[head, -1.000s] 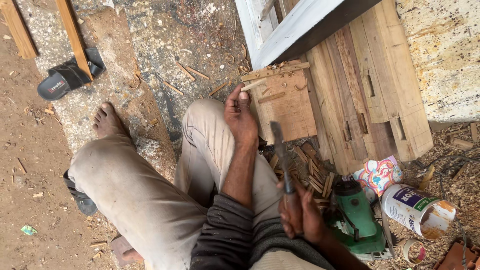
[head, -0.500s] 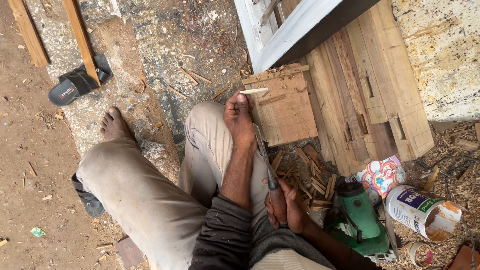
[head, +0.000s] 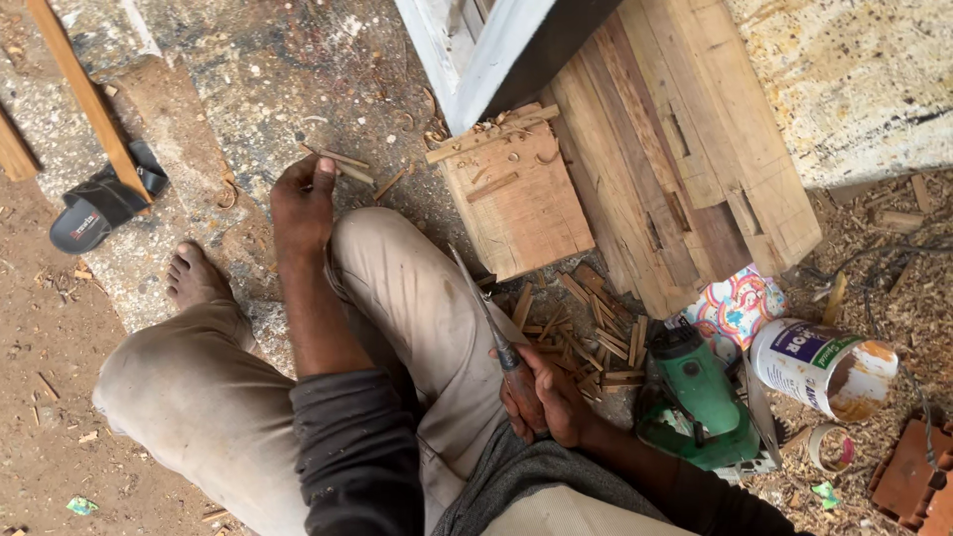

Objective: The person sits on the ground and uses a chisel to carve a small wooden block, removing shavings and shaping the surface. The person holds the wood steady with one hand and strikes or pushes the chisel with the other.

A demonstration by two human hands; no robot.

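Littered ground: beyond the knee (head: 397,288), left hand (head: 301,203) fingers pinch a wood sliver (head: 340,164); right hand (head: 544,397) is clamped around the chisel (head: 486,313), best kept blade-away.

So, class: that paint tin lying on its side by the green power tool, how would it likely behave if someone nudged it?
The tin lies on its side, so its round wall would probably roll. Sawdust and the power tool beside it would likely stop it soon. Its open mouth shows smeared paint, so it may feel slippery and could spill.

free: bare floor (head: 298,79) beyond knees | blocked: wood block (head: 521,199), planks (head: 685,139) right
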